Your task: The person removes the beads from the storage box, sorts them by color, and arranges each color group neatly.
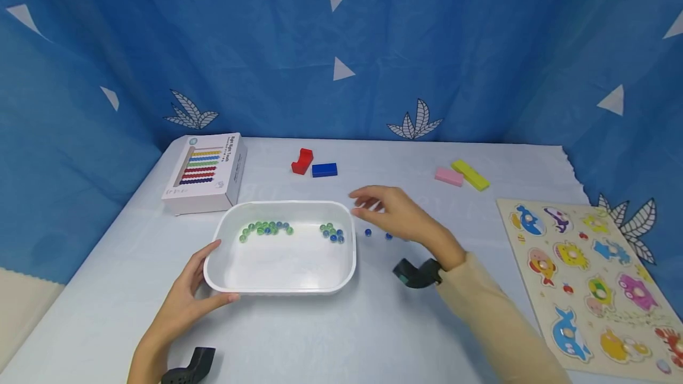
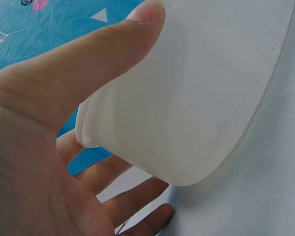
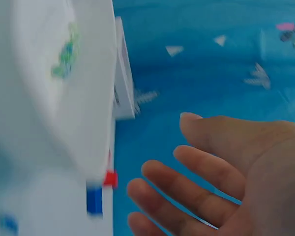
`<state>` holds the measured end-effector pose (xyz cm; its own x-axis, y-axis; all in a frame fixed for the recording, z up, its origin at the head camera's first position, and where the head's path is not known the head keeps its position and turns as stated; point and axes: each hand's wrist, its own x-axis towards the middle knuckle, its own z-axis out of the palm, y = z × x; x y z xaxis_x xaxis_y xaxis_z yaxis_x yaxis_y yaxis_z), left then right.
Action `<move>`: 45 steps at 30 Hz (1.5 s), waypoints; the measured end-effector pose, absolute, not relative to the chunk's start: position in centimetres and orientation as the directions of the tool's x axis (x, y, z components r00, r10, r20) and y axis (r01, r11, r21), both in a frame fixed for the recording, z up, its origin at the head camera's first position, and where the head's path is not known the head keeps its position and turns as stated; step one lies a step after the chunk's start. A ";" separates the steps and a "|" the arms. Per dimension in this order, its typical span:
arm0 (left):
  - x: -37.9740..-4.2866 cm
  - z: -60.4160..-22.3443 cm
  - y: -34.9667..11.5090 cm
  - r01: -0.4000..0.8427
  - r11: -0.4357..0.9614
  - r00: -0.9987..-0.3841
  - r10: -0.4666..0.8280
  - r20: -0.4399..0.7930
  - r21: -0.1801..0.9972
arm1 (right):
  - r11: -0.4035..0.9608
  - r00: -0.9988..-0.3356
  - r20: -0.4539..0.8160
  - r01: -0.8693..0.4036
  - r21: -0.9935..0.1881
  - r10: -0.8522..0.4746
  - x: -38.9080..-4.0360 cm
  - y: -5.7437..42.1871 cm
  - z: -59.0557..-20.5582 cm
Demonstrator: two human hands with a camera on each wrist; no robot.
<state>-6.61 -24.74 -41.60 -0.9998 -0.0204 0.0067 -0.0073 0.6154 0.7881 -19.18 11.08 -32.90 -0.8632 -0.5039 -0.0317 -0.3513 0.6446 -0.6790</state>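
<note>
A white plastic tub (image 1: 280, 265) sits on the table with green and blue glass marbles (image 1: 265, 228) along its back part and a smaller cluster (image 1: 332, 233) near its right wall. My left hand (image 1: 184, 289) grips the tub's front left corner, thumb against the front wall and fingers along the left side; the left wrist view shows the thumb (image 2: 145, 14) on the outer wall. Just past the tub's right rim, my right hand (image 1: 397, 212) hovers with loosely bent fingers and nothing in them. Blue marbles (image 1: 368, 232) lie on the table beneath it.
Behind the tub are a red arched block (image 1: 302, 161) and a blue block (image 1: 324, 170). A boxed bead toy (image 1: 205, 173) stands back left. Pink (image 1: 449, 176) and yellow-green blocks (image 1: 470, 175) lie back right. A sea-animal puzzle board (image 1: 581, 289) fills the right side.
</note>
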 end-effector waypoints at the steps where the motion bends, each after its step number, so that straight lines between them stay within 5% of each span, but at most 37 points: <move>1: -6.6 -41.6 -24.8 -0.009 0.616 -1.000 -0.022 0.006 0.788 | 0.637 -0.838 -0.071 -0.353 -0.685 -0.541 -19.5 9.4 -32.7; 6: -6.5 -41.5 -24.9 -0.024 0.626 -1.000 -0.024 -0.012 0.780 | 0.658 -0.735 -0.214 -0.389 -0.644 -0.644 -20.6 2.2 -33.5; 11: -6.6 -41.6 -25.0 -0.010 0.625 -1.000 -0.013 -0.002 0.781 | 0.713 -0.719 -0.302 -0.371 -0.594 -0.626 -20.9 -2.7 -35.4; 23: -6.7 -41.7 -25.0 0.006 0.615 -1.000 -0.012 0.017 0.789 | 0.743 -0.787 -0.123 -0.502 -0.443 -0.605 -20.1 -6.8 -38.1; 34: -6.6 -41.8 -25.0 0.019 0.628 -0.999 -0.014 0.036 0.778 | 0.643 -0.665 -0.081 -0.673 -0.365 -0.742 -20.9 -8.0 -39.5; 40: -6.5 -41.8 -25.1 0.028 0.619 -0.999 -0.014 0.046 0.785 | 0.587 -0.613 -0.088 -0.693 -0.418 -0.785 -20.7 -8.7 -39.5; 45: -6.6 -41.8 -25.0 0.029 0.617 -0.999 -0.010 0.045 0.787 | 0.503 -0.634 -0.070 -0.536 -0.678 -0.770 -20.5 -7.4 -37.9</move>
<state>-6.58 -25.01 -41.78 -0.9990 -0.0096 0.0447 0.0293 0.6167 0.7867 -20.50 -7.37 -37.94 -0.6338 -0.7703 -0.0699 -0.5359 0.5025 -0.6784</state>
